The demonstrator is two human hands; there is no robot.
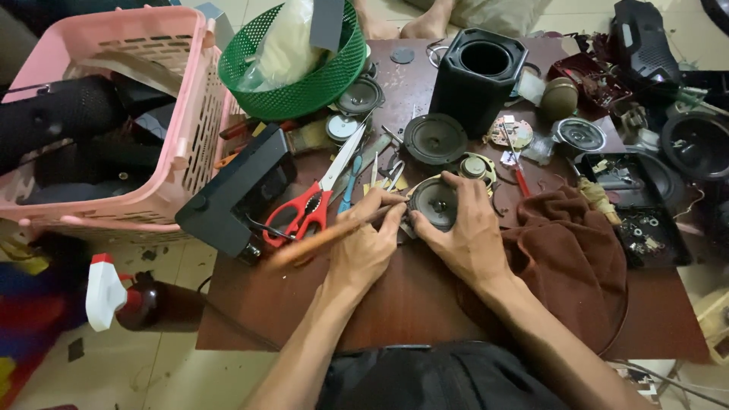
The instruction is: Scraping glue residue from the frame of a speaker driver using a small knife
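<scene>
1. While a small round speaker driver [438, 203] lies on the dark brown table [395, 304], just ahead of the person's wrists, the right hand [467, 228] curls over it, fingers pinned to its rim.
2. Beside it, the left hand [370, 241] is closed around a thin wooden-handled tool [319, 239], its tip angled toward the driver's left edge.
3. Red-handled scissors [311, 201] lie just left of the hands, next to a tipped black box [231, 193].
4. A brown cloth [569, 258] drapes the table under the right forearm.
5. Farther back stand a larger loose speaker cone [434, 138] and a black speaker cabinet [478, 76].
6. A green mesh basket [304, 83] and a pink laundry basket [175, 114] crowd the far left; a spray bottle [110, 292] sits on the floor.
</scene>
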